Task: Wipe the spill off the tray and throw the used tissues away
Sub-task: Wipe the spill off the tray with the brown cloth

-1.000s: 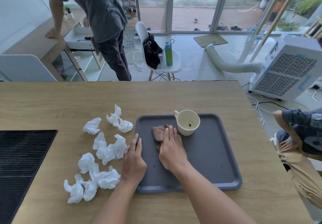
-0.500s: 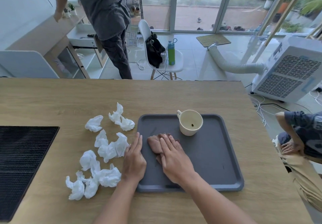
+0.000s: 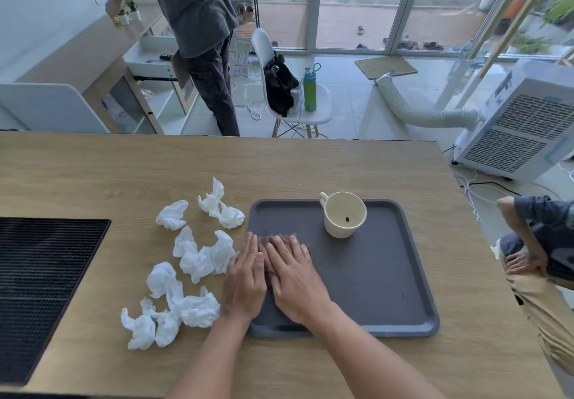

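Note:
A dark grey tray (image 3: 388, 290) lies on the wooden table (image 3: 93, 175). My right hand (image 3: 295, 277) presses flat on a brown, soaked tissue (image 3: 281, 239) at the tray's left side; most of the tissue is hidden under the fingers. My left hand (image 3: 245, 277) rests flat on the tray's left rim, fingers straight, right beside the right hand. A cream cup (image 3: 343, 213) stands upright at the tray's far edge. Several crumpled white tissues (image 3: 198, 255) lie on the table left of the tray.
A black ribbed mat (image 3: 40, 290) covers the table's left end. A person (image 3: 198, 41) stands beyond the far edge, near a white chair (image 3: 292, 88) with a green bottle. Another person (image 3: 540, 262) sits at the right. A white cooler unit (image 3: 521, 122) stands right.
My right hand has slid the brown tissue leftward across the tray, from beside the cup to next to my left hand. The left hand stayed on the tray's rim.

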`<state>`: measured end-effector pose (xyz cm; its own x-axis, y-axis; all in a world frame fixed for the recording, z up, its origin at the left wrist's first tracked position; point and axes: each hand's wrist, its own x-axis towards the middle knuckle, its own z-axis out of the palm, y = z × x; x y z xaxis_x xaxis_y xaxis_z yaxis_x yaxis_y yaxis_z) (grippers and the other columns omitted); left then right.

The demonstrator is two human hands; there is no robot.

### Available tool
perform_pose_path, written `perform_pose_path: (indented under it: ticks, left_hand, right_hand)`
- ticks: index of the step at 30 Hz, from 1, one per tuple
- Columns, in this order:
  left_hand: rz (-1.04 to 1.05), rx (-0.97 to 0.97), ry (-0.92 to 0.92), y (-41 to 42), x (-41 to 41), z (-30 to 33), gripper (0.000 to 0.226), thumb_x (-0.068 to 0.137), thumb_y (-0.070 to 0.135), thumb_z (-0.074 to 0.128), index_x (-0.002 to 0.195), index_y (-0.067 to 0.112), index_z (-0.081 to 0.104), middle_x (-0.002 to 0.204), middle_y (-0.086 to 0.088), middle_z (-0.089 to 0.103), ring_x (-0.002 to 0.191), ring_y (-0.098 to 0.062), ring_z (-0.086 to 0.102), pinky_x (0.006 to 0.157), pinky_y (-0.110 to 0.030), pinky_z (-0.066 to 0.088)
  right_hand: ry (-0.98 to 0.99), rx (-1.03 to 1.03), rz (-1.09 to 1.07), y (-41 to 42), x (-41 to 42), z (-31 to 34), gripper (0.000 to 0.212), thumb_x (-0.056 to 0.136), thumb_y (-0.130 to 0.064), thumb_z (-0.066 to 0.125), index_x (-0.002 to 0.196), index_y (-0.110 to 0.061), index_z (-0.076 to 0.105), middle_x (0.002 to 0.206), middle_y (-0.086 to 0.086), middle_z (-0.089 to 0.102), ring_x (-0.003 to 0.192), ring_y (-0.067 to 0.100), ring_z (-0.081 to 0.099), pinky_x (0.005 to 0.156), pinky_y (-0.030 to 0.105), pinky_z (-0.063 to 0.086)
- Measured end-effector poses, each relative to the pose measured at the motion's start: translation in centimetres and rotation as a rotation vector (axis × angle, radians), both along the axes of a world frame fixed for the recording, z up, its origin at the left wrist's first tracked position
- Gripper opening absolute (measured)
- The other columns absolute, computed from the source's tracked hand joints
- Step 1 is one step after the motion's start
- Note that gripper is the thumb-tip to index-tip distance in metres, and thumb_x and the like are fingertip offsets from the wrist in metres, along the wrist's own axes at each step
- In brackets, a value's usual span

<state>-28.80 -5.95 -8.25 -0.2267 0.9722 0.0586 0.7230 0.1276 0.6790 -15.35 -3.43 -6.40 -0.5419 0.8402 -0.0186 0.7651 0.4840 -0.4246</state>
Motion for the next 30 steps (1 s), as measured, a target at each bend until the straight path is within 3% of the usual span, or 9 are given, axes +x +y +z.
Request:
perform_pose_path:
  ticks: [4, 7, 13, 21, 26, 30]
  left_hand:
    - [0.014, -0.002, -0.011, 0.1, 0.0, 0.0, 0.062, 0.095, 0.045, 0.01, 0.149, 0.018, 0.025, 0.155, 0.011, 0.016, 0.143, -0.001, 0.015, 0.115, -0.023, 0.006]
    - [0.004, 0.012, 0.012, 0.1, 0.2, 0.2, 0.062, 0.095, 0.044, 0.009, 0.148, 0.016, 0.026, 0.154, 0.012, 0.016, 0.142, -0.001, 0.015, 0.115, -0.021, 0.007]
    - [-0.021, 0.008, 0.015, 0.1, 0.3, 0.1, 0.064, 0.095, 0.046, 0.008, 0.149, 0.016, 0.024, 0.154, 0.012, 0.014, 0.142, 0.002, 0.012, 0.114, -0.016, 0.003]
    - [0.01, 0.016, -0.009, 0.0, 0.1, 0.3, 0.053, 0.1, 0.034, 0.015, 0.148, 0.018, 0.026, 0.153, 0.011, 0.019, 0.142, 0.0, 0.018, 0.117, -0.025, 0.014]
    - [0.039, 0.033, -0.028, 0.1, 0.3, 0.2, 0.055, 0.098, 0.035, 0.015, 0.146, 0.015, 0.031, 0.151, 0.012, 0.021, 0.14, 0.0, 0.02, 0.117, -0.029, 0.018]
    - [0.029, 0.023, -0.014, 0.0, 0.4, 0.3, 0.054, 0.098, 0.034, 0.016, 0.147, 0.016, 0.031, 0.152, 0.012, 0.021, 0.141, -0.002, 0.02, 0.115, -0.023, 0.013]
  right_hand:
    - [-0.04, 0.032, -0.012, -0.9, 2.7, -0.7, 0.058, 0.1, -0.04, 0.028, 0.155, -0.029, 0.012, 0.163, -0.006, 0.013, 0.15, 0.019, 0.002, 0.122, 0.04, 0.007]
    - [-0.066, -0.008, -0.095, 0.2, 3.4, -0.8, 0.063, 0.099, -0.041, 0.033, 0.156, -0.02, 0.014, 0.163, -0.006, 0.008, 0.15, 0.019, 0.001, 0.121, 0.042, 0.013]
    - [-0.01, -0.09, -0.154, 3.2, 0.9, 0.0, 0.064, 0.101, -0.031, 0.035, 0.155, -0.011, 0.006, 0.164, 0.004, 0.002, 0.15, 0.025, -0.007, 0.121, 0.04, 0.0]
    - [0.012, -0.008, -0.01, 0.9, -1.0, -0.2, 0.058, 0.098, -0.028, 0.035, 0.153, -0.031, 0.017, 0.161, -0.005, 0.018, 0.149, 0.032, 0.006, 0.12, 0.048, 0.009]
    - [-0.034, 0.016, -0.099, 0.6, 1.5, -0.9, 0.059, 0.099, -0.029, 0.038, 0.153, -0.016, 0.02, 0.162, 0.002, 0.018, 0.149, 0.034, 0.004, 0.121, 0.047, 0.011]
    - [-0.02, 0.015, -0.226, 2.7, 1.8, -1.4, 0.059, 0.099, -0.017, 0.037, 0.153, -0.004, 0.015, 0.162, 0.012, 0.013, 0.149, 0.034, 0.003, 0.12, 0.041, 0.005]
